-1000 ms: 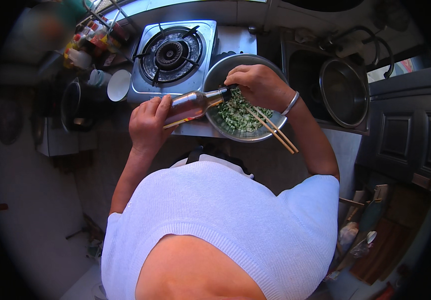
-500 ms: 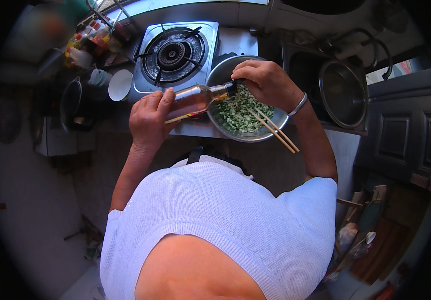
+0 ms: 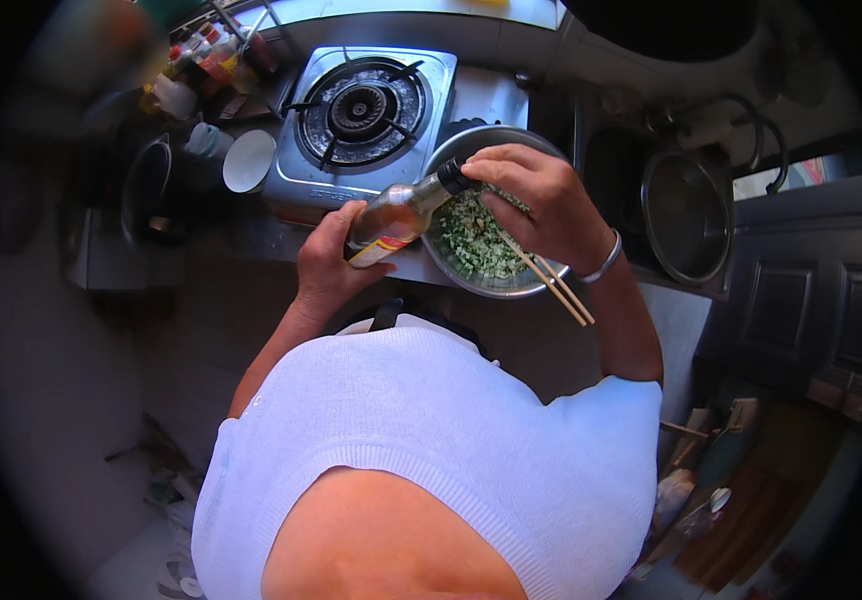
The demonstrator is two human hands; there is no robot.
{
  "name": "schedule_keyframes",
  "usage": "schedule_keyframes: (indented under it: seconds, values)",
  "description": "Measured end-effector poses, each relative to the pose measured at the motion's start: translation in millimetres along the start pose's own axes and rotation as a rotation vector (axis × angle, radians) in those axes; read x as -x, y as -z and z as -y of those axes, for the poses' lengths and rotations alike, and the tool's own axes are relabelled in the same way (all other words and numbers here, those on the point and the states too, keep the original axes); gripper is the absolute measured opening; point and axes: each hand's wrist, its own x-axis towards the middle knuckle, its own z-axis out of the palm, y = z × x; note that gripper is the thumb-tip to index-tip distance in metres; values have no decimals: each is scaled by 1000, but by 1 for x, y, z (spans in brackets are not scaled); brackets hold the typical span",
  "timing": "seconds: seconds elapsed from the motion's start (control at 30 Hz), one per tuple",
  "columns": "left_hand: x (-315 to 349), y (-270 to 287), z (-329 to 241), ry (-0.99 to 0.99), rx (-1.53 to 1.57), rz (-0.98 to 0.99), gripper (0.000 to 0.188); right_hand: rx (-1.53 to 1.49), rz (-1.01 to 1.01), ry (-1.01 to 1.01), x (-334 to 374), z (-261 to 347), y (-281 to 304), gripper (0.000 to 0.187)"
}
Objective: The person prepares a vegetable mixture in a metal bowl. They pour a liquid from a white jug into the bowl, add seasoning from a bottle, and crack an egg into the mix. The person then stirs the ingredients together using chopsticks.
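My left hand [image 3: 329, 262] is wrapped round the lower part of a clear glass bottle [image 3: 391, 222] with a black cap and a red and yellow label. It is tilted, its neck pointing up and right over the rim of a steel bowl [image 3: 496, 291]. Fingertips of my right hand [image 3: 541, 198], which wears a silver bangle, lie against the black cap [image 3: 454, 177]; the thumb stands apart below. Chopped green and white filling [image 3: 476, 240] lies in the bowl, partly hidden by that hand. A pair of wooden chopsticks [image 3: 558, 287] leans out over the near right rim.
A gas stove [image 3: 361, 108] stands left of the bowl, beyond the bottle. Farther left are a white bowl [image 3: 249, 162], a dark pot [image 3: 147, 188] and several condiment bottles [image 3: 206, 60]. At the right, a large steel basin [image 3: 686, 215] sits in the sink.
The bottle has turned from nearly level to more upright, and my left hand has moved right and toward me. My right hand's fingers have loosened from their closed grip at the cap.
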Motion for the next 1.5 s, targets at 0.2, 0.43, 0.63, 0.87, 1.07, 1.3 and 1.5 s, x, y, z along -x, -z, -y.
schedule_keyframes:
  seconds: [0.2,0.43,0.63,0.87,1.07,1.3,1.5]
  values:
    - [8,-8,1,58,181,-43,80,13,-20,6,-9,8,-6,26]
    - [40,5,12,88,338,-87,72,96,-17,83,-21,41,-46,33]
    - [96,22,46,208,286,-180,79,-57,70,19,-36,68,-108,33]
    - [168,41,107,193,378,-387,77,-311,448,-150,-86,114,-218,60]
    - [248,27,179,406,256,-555,68,-280,822,38,-101,158,-339,32]
    - [318,24,256,561,312,-728,60,-205,915,151,-79,172,-473,30]
    - [323,72,286,597,409,-683,62,-227,849,157,-135,204,-503,30]
